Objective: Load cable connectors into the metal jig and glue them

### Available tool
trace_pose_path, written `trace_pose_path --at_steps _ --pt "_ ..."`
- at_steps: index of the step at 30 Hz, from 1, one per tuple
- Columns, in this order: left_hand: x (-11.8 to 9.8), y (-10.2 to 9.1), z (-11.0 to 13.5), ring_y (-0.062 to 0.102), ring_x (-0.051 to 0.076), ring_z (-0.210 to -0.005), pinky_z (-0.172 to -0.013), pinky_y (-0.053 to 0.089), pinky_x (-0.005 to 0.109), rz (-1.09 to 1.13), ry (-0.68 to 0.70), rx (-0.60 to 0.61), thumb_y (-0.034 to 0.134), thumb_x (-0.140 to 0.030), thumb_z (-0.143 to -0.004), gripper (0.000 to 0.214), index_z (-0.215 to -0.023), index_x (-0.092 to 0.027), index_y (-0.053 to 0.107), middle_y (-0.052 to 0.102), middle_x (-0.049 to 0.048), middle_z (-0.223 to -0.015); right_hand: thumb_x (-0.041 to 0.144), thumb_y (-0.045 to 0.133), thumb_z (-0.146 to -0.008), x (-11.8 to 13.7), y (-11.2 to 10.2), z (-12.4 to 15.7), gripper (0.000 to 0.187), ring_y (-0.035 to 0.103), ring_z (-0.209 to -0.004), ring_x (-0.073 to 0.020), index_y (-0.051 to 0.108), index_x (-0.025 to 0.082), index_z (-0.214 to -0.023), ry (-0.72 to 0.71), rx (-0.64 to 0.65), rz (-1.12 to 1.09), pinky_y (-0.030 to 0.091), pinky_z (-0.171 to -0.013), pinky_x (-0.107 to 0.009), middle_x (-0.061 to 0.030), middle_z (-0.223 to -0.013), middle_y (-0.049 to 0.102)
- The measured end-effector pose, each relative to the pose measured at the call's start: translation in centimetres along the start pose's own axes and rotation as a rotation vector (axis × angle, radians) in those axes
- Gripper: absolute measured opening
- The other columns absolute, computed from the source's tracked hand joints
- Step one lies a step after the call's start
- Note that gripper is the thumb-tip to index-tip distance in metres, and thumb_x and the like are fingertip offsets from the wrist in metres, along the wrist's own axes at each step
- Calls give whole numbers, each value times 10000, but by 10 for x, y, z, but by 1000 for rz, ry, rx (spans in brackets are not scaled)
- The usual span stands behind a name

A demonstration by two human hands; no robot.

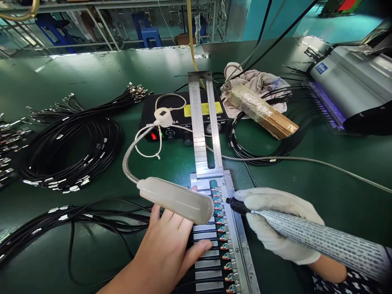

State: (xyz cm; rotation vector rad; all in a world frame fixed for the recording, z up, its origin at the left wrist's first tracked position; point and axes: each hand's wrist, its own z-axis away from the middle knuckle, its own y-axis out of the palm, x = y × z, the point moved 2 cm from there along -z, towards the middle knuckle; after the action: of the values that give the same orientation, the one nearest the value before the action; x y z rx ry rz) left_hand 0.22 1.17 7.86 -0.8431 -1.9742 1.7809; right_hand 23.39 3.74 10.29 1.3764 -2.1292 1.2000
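My left hand [170, 241], bare, lies with fingers stretched over the black cables on a metal fixture [228, 183]; its fingertips are partly hidden under a white gooseneck lamp [177, 200]. In the fixture sits a row of cable ends with small metal connectors [225, 237] and coloured wires. My right hand [281, 224], in a white glove, is closed around a dispensing syringe [312, 237] wrapped in printed paper. The syringe's black front end points left at connectors near the top of the row, its tip close beside them.
Behind the fixture stands a black control box [174, 130] with a slotted metal bar [199, 122] resting across it. Coiled black cables [70, 151] lie at left. At right are a wrapped cardboard piece [263, 112], a cloth [254, 79], another cable coil [260, 157] and a silver machine [352, 81].
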Motion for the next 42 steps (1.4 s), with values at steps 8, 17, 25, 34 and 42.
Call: trace_pose_path --at_steps 8,17,25,34,42 --pt "-1 1 0 399 291 -1339 -1061 236 443 -12 -17 -15 383 -475 -1001 613 -1502 -143 268 459 106 -1495 85 676 -773 11 -10 2 218 758 -811 -225 694 219 -944 48 -50 -85 665 -710 -321 -68 -937 772" --pt "-2 0 2 410 296 -1333 -1056 259 459 -19 -11 -13 393 -481 -996 636 -1511 -139 245 471 116 -1484 147 719 -767 6 -1 10 149 758 -792 -200 694 209 -901 45 -8 -3 654 -736 -292 -53 -913 778" --pt "-1 -1 0 377 285 -1361 -1085 219 455 -18 -4 0 412 -487 -990 656 -1516 -137 233 449 110 -1503 133 706 -771 9 -2 3 122 758 -758 -175 703 196 -875 36 -27 -13 641 -735 -234 -56 -880 779" --pt "-1 0 1 415 298 -1335 -1106 225 469 -5 -10 4 442 -497 -977 658 -1502 -139 273 476 121 -1480 154 711 -768 9 -3 4 110 758 -744 -180 700 200 -867 25 -7 21 644 -723 -242 -46 -874 780" --pt "-2 -2 0 489 309 -1267 -1100 264 481 37 -28 -16 456 -489 -970 616 -1476 -155 340 542 128 -1414 158 698 -765 13 -5 5 141 759 -718 -213 704 223 -890 3 17 38 659 -677 -276 -50 -853 781"
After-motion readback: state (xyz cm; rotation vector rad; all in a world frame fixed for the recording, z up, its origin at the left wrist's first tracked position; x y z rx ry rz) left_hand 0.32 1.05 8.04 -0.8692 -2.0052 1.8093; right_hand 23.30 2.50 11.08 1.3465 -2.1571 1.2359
